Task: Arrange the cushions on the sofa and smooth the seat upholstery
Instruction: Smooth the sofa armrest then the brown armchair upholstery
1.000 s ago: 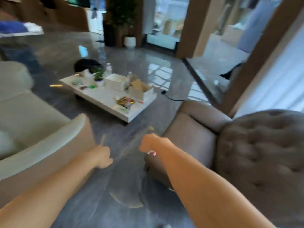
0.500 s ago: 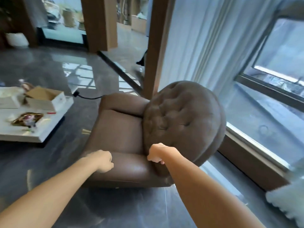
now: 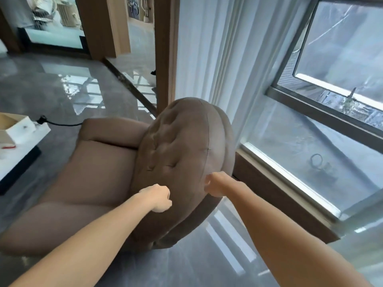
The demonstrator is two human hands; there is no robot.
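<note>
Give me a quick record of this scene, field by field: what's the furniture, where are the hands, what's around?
main furniture: brown armchair with a round tufted back
left hand: closed in a fist, in front of the lower back cushion; contact unclear
right hand: closed, at the right edge of the round back; grip unclear
floor: glossy grey tiles
left edge: white low table with an open box
right side: white curtain and a window
cable: black, on the floor behind the chair
</note>
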